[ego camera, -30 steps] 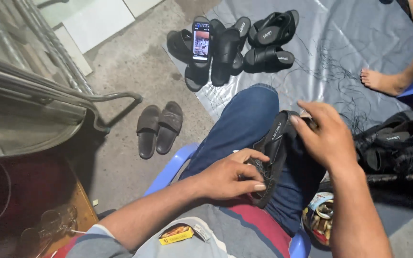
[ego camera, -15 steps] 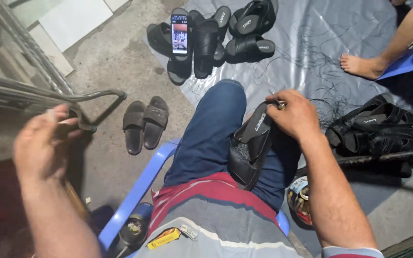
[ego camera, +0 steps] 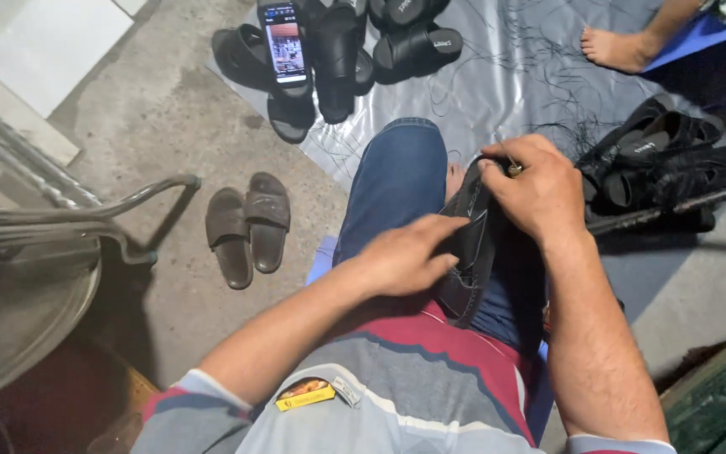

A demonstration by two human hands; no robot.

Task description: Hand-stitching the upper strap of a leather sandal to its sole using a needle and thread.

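A black slide sandal (ego camera: 470, 252) lies across my lap on my blue jeans. My left hand (ego camera: 405, 256) is closed on its side, with fingers tucked under the strap. My right hand (ego camera: 533, 187) grips the sandal's far end from above and pinches a small metal tool at the top edge. Loose black threads lie on the grey sheet (ego camera: 497, 92) beyond my knee.
A phone (ego camera: 284, 42) with a lit screen rests on black sandals (ego camera: 338, 50) at the top. A brown pair of slides (ego camera: 248, 225) lies on the concrete at left. More black sandals (ego camera: 661, 160) are piled at right. Another person's bare foot (ego camera: 619, 49) is at top right. A metal frame (ego camera: 60, 219) stands at left.
My left hand, raised off to the left half a second ago, has come back onto the sandal. My right hand has stayed on the sandal's far end.
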